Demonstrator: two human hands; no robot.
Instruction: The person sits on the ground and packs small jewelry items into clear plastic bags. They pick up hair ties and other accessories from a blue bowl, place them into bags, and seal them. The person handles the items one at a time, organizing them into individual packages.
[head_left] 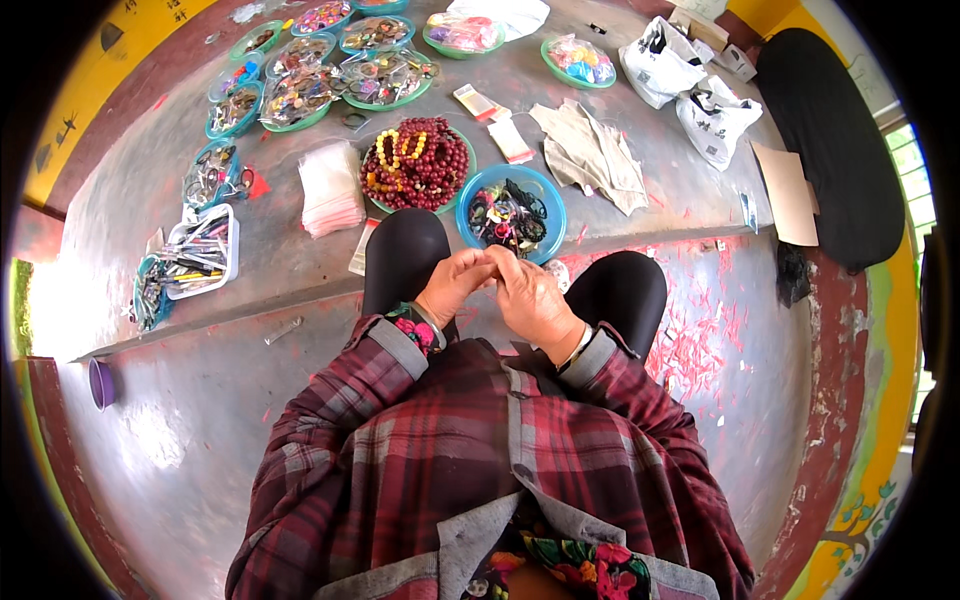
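Observation:
My left hand [448, 287] and my right hand [538, 300] meet above the gap between my knees. Their fingertips are pinched together, and whatever sits between them is too small or hidden to make out. Just beyond the fingers stands a blue bowl [561, 220] with a tangle of black cords [525, 205] and small mixed pieces in it. Left of that bowl, a green tray [473, 160] carries a heap of dark red bead strings [430, 150] with a yellow bead string [388, 148] on top. A stack of clear plastic bags [330, 190] lies beside the beads.
Several bowls of small trinkets [300, 95] crowd the far left of the raised grey ledge. A white basket of pens [232, 245] sits nearer. White plastic bags [715, 120] and a beige cloth [590, 155] lie right. Pink scraps [690, 340] litter the floor; a purple bucket [101, 384] stands left.

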